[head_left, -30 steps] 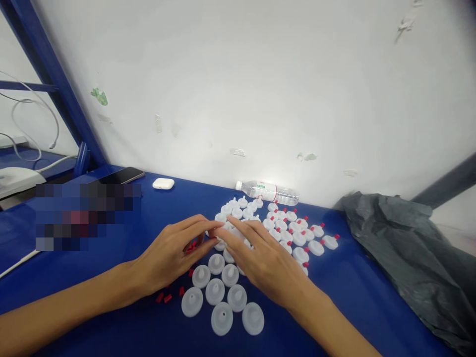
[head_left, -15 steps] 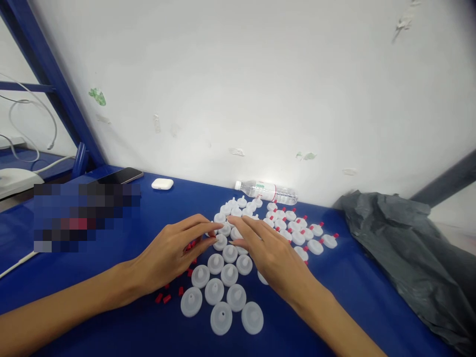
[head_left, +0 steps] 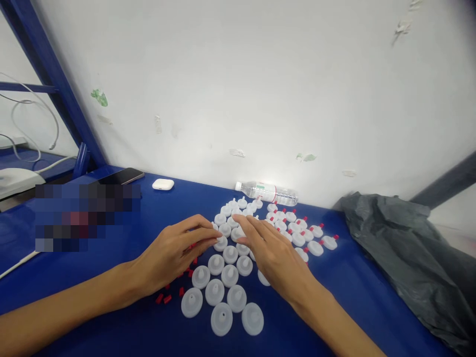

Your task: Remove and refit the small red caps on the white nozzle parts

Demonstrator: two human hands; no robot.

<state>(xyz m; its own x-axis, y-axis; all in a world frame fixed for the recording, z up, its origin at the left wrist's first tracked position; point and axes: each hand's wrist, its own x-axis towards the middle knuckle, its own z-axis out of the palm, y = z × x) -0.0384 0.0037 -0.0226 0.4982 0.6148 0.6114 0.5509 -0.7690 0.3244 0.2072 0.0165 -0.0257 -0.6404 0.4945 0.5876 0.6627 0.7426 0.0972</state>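
My left hand (head_left: 174, 250) pinches with thumb and fingers at the spout of a white plastic spouted lid (head_left: 222, 245), which rests among many like it. Any small piece between the fingertips is hidden. My right hand (head_left: 269, 248) hovers just to the right over the lids, thumb and forefinger apart, holding nothing that I can see. White lids without red caps (head_left: 229, 275) lie spout up in front of and between my hands. Small red caps (head_left: 167, 299) lie loose beside and partly under my left hand. To the right, several lids with red caps fitted (head_left: 315, 247) are grouped together.
A clear plastic bottle (head_left: 267, 192) lies along the wall behind the lids. At the back left are a white earphone case (head_left: 162, 184) and a phone (head_left: 128, 175). A dark grey plastic bag (head_left: 401, 248) covers the right side of the blue table (head_left: 145, 334).
My left fingertips have closed together at the lid's spout. My right thumb and forefinger have drawn slightly back to the right. The lids stay where they were.
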